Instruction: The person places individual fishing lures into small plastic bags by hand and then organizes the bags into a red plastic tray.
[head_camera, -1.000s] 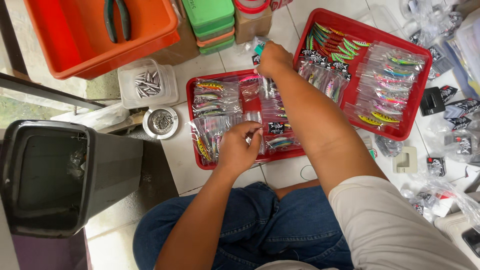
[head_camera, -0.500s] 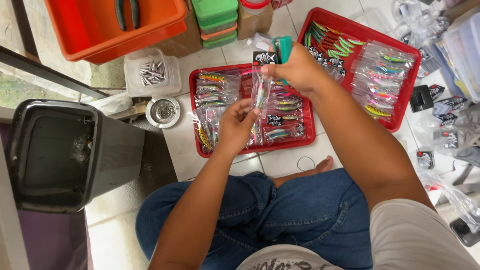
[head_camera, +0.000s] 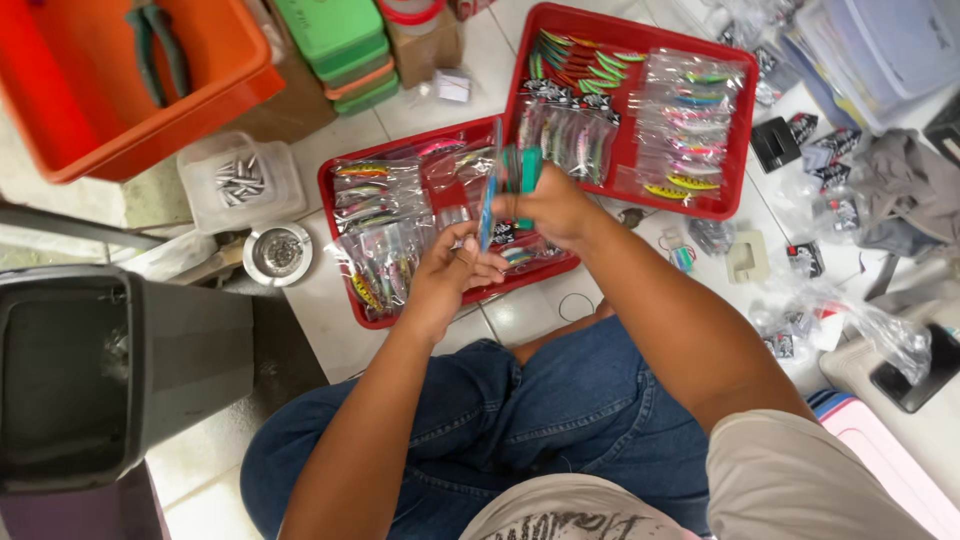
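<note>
- The clear plastic lure packet (head_camera: 487, 195) stands on edge above the near red tray (head_camera: 345, 300), seen almost side-on as a thin, glossy strip with a bluish sheen.
- The left hand (head_camera: 447, 280) has its grip pinched on the packet's lower end.
- The right hand (head_camera: 552, 205) has its grip closed around a teal stapler (head_camera: 524, 172), hard and smooth, pressed against the packet's upper part.
- The near tray is shallow, rectangular plastic, packed with crinkly bagged fishing lures (head_camera: 375, 195) in bright, slim shapes.
- A second red tray (head_camera: 738, 150) lies beyond on the tiled floor (head_camera: 330, 330).
- A round metal bowl (head_camera: 279, 252) sits just left.
</note>
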